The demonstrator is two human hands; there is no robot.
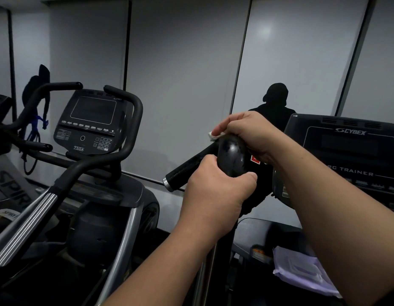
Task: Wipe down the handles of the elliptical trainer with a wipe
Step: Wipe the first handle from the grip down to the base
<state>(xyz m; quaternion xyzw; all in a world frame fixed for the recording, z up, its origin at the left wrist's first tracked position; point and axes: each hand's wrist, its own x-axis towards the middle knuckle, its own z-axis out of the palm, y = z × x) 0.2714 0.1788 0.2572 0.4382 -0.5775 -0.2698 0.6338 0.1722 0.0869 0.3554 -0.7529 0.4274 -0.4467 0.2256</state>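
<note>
Grey wall panels and dim gym machines fill the room. Near right, a pale purple wipe packet [302, 272] lies on a dark ledge. Above it, the left hand [216, 195] grips the black handle [231, 155] just below its rounded top. The right hand [253, 135] curls over that top, apparently pressing a white wipe [214, 135] against it. Farther right stands the Cybex console [350, 151]; far left, another console [90, 122].

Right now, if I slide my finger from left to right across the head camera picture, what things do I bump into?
Silver ribbed handle → 750A console → left hand gripping the black handle → right hand pinching the white wipe → Cybex console.
</note>
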